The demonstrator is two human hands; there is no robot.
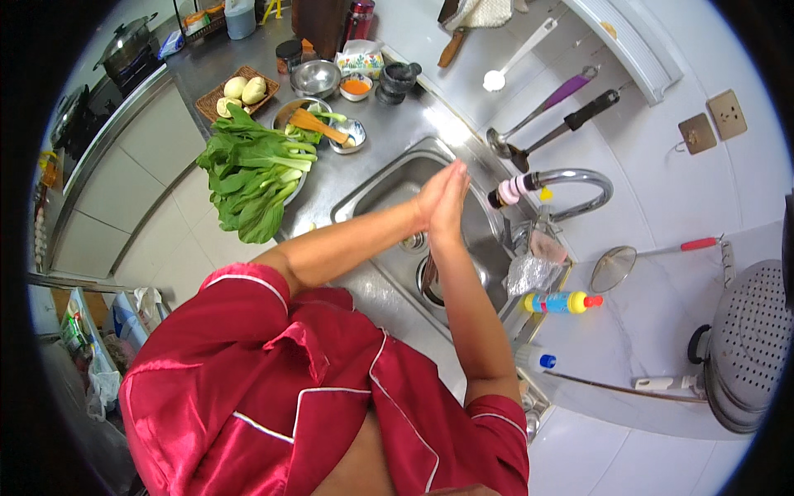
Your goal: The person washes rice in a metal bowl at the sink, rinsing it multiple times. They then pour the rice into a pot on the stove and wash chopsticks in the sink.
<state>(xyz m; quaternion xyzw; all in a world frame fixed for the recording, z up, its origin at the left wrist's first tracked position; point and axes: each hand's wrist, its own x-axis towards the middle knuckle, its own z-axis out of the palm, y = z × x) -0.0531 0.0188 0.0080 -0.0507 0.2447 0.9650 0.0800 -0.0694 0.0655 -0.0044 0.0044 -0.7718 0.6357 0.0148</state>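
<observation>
My left hand [429, 197] and my right hand [448, 217] are pressed palm to palm over the stainless steel sink [397, 177]. Their fingers stretch out straight and point away from me, towards the sink's far end. Nothing shows in either hand, but the space between the palms is hidden. The curved chrome tap [586, 177] stands to the right of my hands, its pink and black nozzle [512, 191] apart from them. Below my wrists, a metal drain strainer [414, 242] shows in the basin, partly covered by my forearms.
Leafy greens [254, 177] overhang the counter's left edge. Behind them are a wicker basket [208, 102], a wooden spatula [316, 126], a steel bowl [315, 79] and a stone mortar [394, 84]. A yellow-and-blue bottle [558, 302] lies right of the sink. Ladles [527, 121] hang on the wall.
</observation>
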